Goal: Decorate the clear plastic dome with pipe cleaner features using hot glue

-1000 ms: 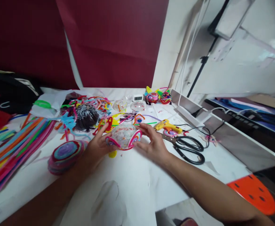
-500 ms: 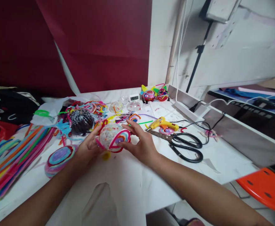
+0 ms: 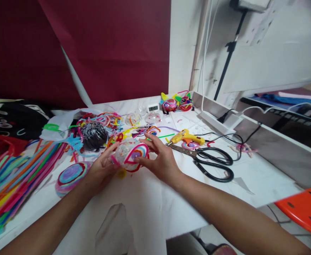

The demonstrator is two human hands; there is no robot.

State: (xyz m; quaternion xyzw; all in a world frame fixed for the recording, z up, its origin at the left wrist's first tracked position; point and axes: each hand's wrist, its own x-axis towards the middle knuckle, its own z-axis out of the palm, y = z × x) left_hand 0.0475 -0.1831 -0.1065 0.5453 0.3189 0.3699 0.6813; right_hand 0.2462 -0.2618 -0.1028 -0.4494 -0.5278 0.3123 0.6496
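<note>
White bench [image 3: 184,209] crowded with craft pieces

Raised edges bound the bench at the back and right. Fuzzy coloured strips [image 3: 19,187] lie lengthwise at lower left, with a round coiled piece [image 3: 70,176] beside them. Left of centre sit a dark, white-flecked bundle [image 3: 93,138] and, just behind it, a multicoloured tangle [image 3: 110,121]. Near centre stand a small digital display [image 3: 153,108] and two clear domes [image 3: 152,118]; just right of these sit two bright figures [image 3: 169,104]. Right of centre, black-handled scissors [image 3: 215,156] lie near a yellow glue gun [image 3: 187,136].
</note>
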